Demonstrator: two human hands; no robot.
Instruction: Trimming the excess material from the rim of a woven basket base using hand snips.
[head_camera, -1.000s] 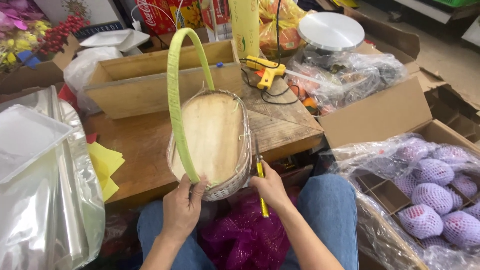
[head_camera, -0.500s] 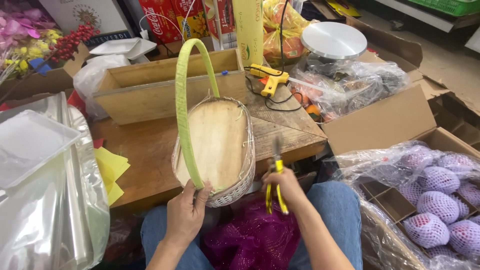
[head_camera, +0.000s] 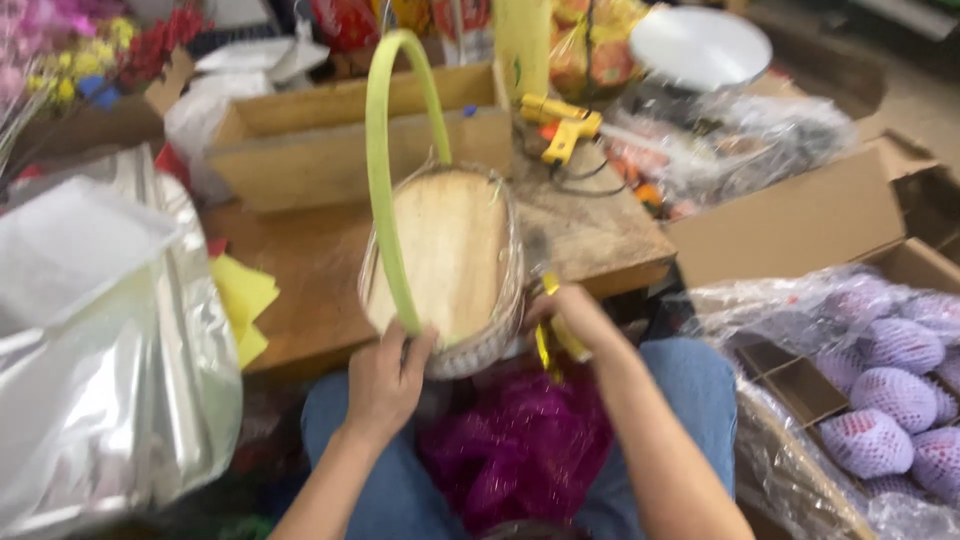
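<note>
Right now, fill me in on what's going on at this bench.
A seated person is working on a woven basket with a green handle, propped against the edge of a wooden table. The left hand grips the basket's near rim. The right hand holds a yellow-handled tool beside the basket; the picture is too blurred to tell its kind. Magenta mesh lies in the lap.

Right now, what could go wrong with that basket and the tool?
1. The right hand holds a yellow-handled tool against the basket rim; a slip might nick the left hand.
2. The basket overhangs the table edge, steadied by the left hand only; it could tip onto the purple mesh.
</note>
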